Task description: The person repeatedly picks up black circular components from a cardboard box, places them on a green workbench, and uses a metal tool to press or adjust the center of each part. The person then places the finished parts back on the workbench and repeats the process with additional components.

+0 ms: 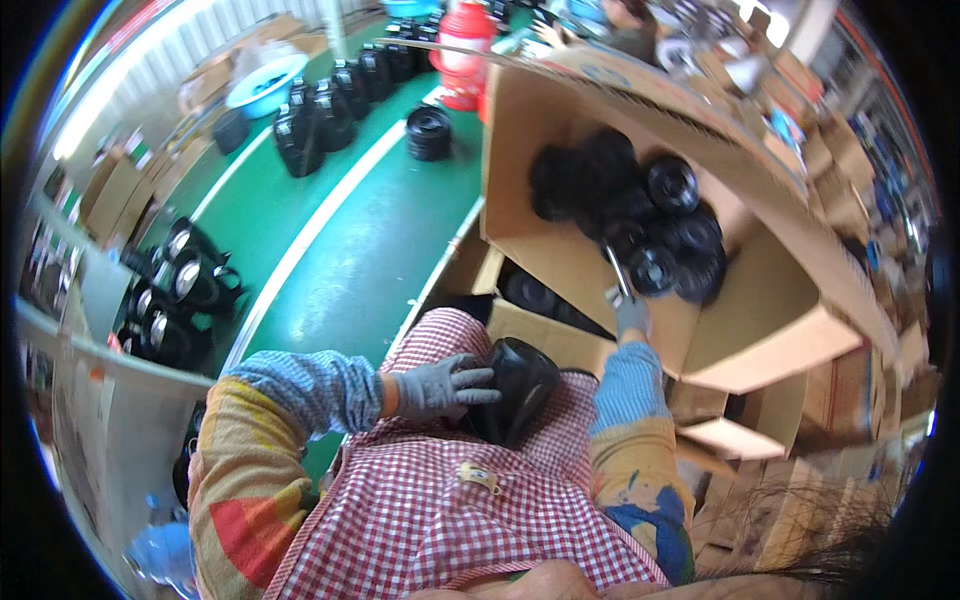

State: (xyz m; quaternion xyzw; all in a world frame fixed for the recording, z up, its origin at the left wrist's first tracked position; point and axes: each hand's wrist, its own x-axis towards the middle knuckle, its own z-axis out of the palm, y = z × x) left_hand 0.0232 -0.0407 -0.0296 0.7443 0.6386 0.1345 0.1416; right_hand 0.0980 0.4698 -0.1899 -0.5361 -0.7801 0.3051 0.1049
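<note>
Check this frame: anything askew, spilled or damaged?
No clear spill or damage. Only oddity: black round parts lie jumbled in the cardboard box, while black containers stand in rows on the green floor.

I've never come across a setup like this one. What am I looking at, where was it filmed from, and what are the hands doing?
There is no machine here, just a person in gloves. The single picture comes from a wide fisheye camera on their head, looking down, so straight edges bend.

The left hand lies on a glossy black part resting on the lap over a checked apron. The right hand reaches into a cardboard box of black round parts, seemingly holding a slim shiny rod, though blur hides what it is. More black pieces stand on the green floor.
</note>
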